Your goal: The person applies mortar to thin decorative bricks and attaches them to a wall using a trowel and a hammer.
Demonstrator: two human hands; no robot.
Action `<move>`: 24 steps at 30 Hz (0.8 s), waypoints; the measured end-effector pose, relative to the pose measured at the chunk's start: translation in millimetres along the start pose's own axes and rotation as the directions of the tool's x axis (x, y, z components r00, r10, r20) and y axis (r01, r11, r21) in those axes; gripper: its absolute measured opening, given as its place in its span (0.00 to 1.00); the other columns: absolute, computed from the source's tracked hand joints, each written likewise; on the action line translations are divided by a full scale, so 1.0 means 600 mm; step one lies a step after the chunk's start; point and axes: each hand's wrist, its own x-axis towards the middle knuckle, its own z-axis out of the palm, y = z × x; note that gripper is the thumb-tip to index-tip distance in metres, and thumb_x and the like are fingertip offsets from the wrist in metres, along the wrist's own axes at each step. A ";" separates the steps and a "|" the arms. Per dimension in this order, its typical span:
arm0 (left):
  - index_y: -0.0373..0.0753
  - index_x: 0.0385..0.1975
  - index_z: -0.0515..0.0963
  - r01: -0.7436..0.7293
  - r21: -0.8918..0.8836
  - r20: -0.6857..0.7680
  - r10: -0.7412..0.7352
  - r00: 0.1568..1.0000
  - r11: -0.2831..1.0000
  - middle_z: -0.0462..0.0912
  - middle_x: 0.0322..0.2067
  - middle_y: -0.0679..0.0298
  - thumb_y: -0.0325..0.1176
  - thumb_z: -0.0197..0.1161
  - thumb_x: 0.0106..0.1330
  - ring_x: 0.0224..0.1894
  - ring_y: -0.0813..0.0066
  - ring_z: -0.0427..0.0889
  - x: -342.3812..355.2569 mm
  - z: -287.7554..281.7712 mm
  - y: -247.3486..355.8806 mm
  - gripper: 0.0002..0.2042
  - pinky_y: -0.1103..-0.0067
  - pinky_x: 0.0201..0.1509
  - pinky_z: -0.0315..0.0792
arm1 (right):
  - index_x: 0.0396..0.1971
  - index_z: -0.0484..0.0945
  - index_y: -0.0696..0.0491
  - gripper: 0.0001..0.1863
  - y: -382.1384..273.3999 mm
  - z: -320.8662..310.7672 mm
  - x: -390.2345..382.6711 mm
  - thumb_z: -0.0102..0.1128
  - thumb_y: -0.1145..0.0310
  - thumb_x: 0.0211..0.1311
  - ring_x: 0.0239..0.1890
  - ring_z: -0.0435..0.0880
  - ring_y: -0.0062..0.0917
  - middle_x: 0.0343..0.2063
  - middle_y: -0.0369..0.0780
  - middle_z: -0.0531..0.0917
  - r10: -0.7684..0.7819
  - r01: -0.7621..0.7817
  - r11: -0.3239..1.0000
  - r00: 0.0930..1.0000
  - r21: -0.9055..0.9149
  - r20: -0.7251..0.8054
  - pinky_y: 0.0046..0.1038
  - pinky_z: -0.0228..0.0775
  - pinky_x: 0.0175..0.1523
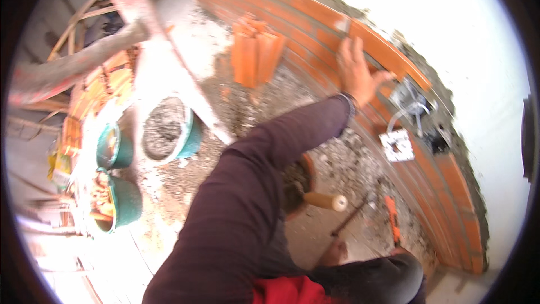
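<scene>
My left hand reaches up to the wall with its fingers spread. The fingertips touch the lower left part of a bright orange brick strip in the top row. Grey mortar shows above and around this row of brick cladding. Below my left arm a round tub of mortar is partly hidden, and a wooden-handled tool sticks out of it. An orange-handled tool stands beside my knee. A small patch of skin at its lower end could be my right hand or a foot; I cannot tell which.
Beside the strip, an open electrical box has loose wires and a hanging white socket plate. Brick strips lean by the wall. Left are a mortar bucket, two green buckets and a slanting post.
</scene>
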 end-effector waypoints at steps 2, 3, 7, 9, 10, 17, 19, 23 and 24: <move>0.30 0.67 0.53 0.002 0.000 0.069 -0.002 0.998 1.000 0.52 0.65 0.40 0.49 0.79 0.48 0.68 0.43 0.54 0.006 -0.014 0.008 0.53 0.56 0.71 0.53 | 0.40 0.76 0.52 0.12 -0.028 -0.035 0.004 0.66 0.68 0.57 0.36 0.82 0.40 0.33 0.46 0.80 0.009 -0.019 0.995 0.995 0.100 0.102 0.40 0.75 0.39; 0.31 0.67 0.53 -0.038 -0.012 0.077 0.038 0.996 0.999 0.52 0.66 0.42 0.49 0.80 0.47 0.68 0.42 0.54 0.008 -0.009 0.012 0.53 0.56 0.71 0.54 | 0.40 0.76 0.52 0.12 -0.038 -0.076 -0.011 0.66 0.69 0.57 0.36 0.82 0.39 0.33 0.46 0.80 0.021 -0.046 0.987 0.987 0.155 0.159 0.39 0.75 0.40; 0.33 0.67 0.55 -0.186 -0.016 0.062 0.187 0.980 0.982 0.53 0.66 0.45 0.49 0.80 0.46 0.67 0.43 0.55 0.024 -0.013 -0.001 0.52 0.55 0.70 0.54 | 0.40 0.76 0.53 0.12 -0.101 -0.186 0.005 0.62 0.62 0.63 0.29 0.82 0.35 0.29 0.43 0.80 0.165 -0.288 0.930 0.882 0.229 0.441 0.36 0.74 0.32; 0.35 0.67 0.56 -0.214 0.027 0.047 0.213 0.976 0.976 0.54 0.66 0.46 0.50 0.79 0.45 0.67 0.43 0.56 0.024 -0.021 -0.019 0.51 0.54 0.70 0.53 | 0.40 0.76 0.53 0.18 -0.188 -0.182 -0.011 0.56 0.52 0.66 0.23 0.80 0.34 0.25 0.42 0.79 0.119 -0.366 0.824 0.858 0.432 0.499 0.34 0.72 0.25; 0.35 0.67 0.57 -0.216 0.053 0.022 0.215 0.976 0.975 0.54 0.66 0.46 0.51 0.79 0.45 0.67 0.43 0.56 0.022 -0.019 -0.029 0.51 0.53 0.70 0.53 | 0.40 0.76 0.54 0.23 -0.279 -0.135 -0.059 0.52 0.46 0.67 0.20 0.79 0.34 0.22 0.42 0.78 0.048 -0.359 0.706 0.884 0.610 0.465 0.33 0.70 0.22; 0.37 0.62 0.64 -0.303 0.103 -0.058 0.310 0.949 0.947 0.62 0.62 0.48 0.54 0.77 0.47 0.65 0.47 0.60 0.045 -0.007 -0.055 0.46 0.55 0.68 0.56 | 0.26 0.78 0.54 0.37 -0.301 -0.063 -0.120 0.56 0.28 0.50 0.21 0.75 0.23 0.20 0.36 0.77 0.009 -0.066 0.860 0.993 0.505 0.114 0.25 0.66 0.24; 0.37 0.60 0.65 -0.316 0.154 -0.028 0.324 0.946 0.936 0.63 0.61 0.49 0.55 0.77 0.49 0.64 0.49 0.61 0.049 -0.017 -0.062 0.43 0.56 0.66 0.59 | 0.29 0.79 0.55 0.25 -0.339 -0.064 -0.121 0.72 0.45 0.50 0.24 0.78 0.20 0.22 0.35 0.79 -0.107 0.054 0.951 0.981 0.305 0.162 0.24 0.68 0.27; 0.37 0.57 0.66 -0.331 0.182 -0.002 0.337 0.942 0.926 0.64 0.59 0.50 0.54 0.76 0.51 0.62 0.53 0.64 0.043 -0.028 -0.062 0.40 0.61 0.62 0.64 | 0.34 0.79 0.57 0.18 -0.415 -0.123 -0.141 0.75 0.76 0.40 0.24 0.78 0.19 0.26 0.34 0.82 -0.167 0.163 0.986 0.956 0.034 0.240 0.24 0.69 0.28; 0.37 0.50 0.71 -0.346 0.116 -0.020 0.351 0.936 0.931 0.72 0.51 0.54 0.53 0.74 0.55 0.54 0.56 0.73 0.037 -0.030 -0.047 0.32 0.63 0.54 0.70 | 0.35 0.78 0.58 0.18 -0.437 -0.137 -0.154 0.72 0.77 0.39 0.24 0.77 0.19 0.26 0.37 0.82 -0.227 0.220 0.974 0.941 0.057 0.250 0.23 0.69 0.28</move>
